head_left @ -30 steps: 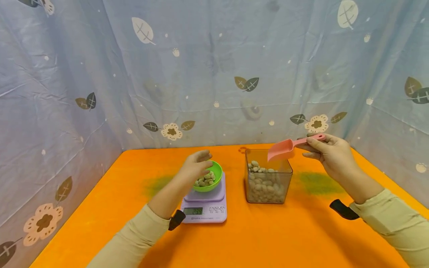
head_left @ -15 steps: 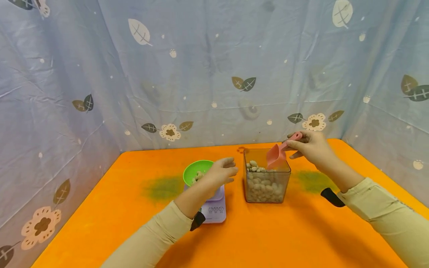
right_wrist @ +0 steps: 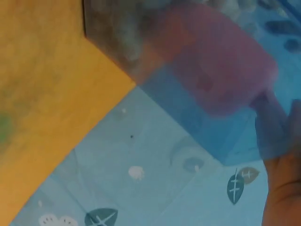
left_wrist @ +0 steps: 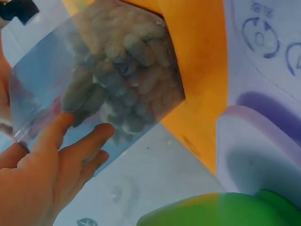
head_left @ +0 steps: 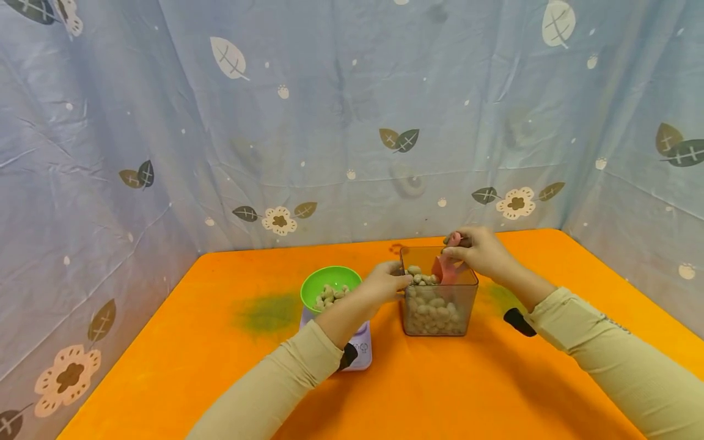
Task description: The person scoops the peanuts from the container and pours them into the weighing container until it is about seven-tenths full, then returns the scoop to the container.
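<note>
My right hand (head_left: 480,250) grips the handle of a pink scoop (head_left: 448,269). The scoop's bowl points down inside a clear square container (head_left: 466,311), at the pale nuts (head_left: 431,315) in it. Through the wall in the right wrist view, the scoop (right_wrist: 221,61) looks blurred. At the container's left side is my left hand (head_left: 382,284), its fingers fairly straight along the outer wall, as the left wrist view shows; its thumb is near the rim corner. Left of that hand a green bowl (head_left: 313,287) with some nuts (head_left: 330,295) stands on a lilac kitchen scale (head_left: 360,357).
My left forearm hides the scale's display and much of its front. An orange cloth (head_left: 165,342) covers the table, with green patches on it. Patterned blue-grey curtains (head_left: 330,122) hang behind and at both sides.
My right hand has moved left and lowered the scoop into the container. My left hand has moved right, from over the green bowl to the container's left side.
</note>
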Motion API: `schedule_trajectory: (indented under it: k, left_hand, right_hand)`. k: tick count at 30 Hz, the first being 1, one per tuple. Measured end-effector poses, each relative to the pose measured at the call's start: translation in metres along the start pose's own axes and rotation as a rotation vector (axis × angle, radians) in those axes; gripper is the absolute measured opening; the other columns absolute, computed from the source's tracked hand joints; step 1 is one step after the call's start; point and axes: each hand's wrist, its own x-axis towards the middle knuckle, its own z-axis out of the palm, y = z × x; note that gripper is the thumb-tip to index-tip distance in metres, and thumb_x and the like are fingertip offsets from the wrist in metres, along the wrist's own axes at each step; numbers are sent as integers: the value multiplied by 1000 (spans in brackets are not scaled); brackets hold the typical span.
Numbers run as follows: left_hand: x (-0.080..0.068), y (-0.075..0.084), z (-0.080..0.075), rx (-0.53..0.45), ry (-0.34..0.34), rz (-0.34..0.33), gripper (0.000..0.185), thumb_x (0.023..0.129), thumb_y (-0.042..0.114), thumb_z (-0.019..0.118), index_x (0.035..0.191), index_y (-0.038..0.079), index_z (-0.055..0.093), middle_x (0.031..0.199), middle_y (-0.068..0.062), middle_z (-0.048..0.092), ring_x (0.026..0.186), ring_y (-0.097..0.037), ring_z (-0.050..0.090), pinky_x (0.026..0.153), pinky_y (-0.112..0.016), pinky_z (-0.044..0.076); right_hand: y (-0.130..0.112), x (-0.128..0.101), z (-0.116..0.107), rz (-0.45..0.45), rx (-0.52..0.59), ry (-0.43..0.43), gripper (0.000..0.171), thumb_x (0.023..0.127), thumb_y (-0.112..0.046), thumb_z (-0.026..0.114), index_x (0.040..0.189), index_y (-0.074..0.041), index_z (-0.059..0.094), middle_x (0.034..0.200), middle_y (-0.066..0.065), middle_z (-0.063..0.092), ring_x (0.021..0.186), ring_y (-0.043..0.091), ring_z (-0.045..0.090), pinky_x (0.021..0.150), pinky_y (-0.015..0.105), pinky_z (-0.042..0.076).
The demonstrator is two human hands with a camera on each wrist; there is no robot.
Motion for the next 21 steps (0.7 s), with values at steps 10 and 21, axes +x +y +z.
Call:
schedule_trajectory:
  k: [10, 21]
  left_hand:
    - [-3, -2, 0, -49, -9, -6, 46, 101, -2, 46, 145, -10, 34, 142, -26, 44, 127, -38, 48, 101, -48, 47]
    - [-1, -3, -1, -72, -24, -6, 47, 102, 0, 45, 147, -6, 34, 140, -24, 47, 129, -36, 47, 102, -48, 46]
  right_hand:
    - [1, -1, 7, 93, 394, 36, 13, 98, 2, 53, 103, 15, 53, 82, 1, 71, 74, 10, 70, 61, 25, 60]
    - [14, -9, -7, 203, 819, 42, 9, 100, -2, 50, 96, 4, 55, 83, 7, 71, 77, 13, 72, 64, 20, 58]
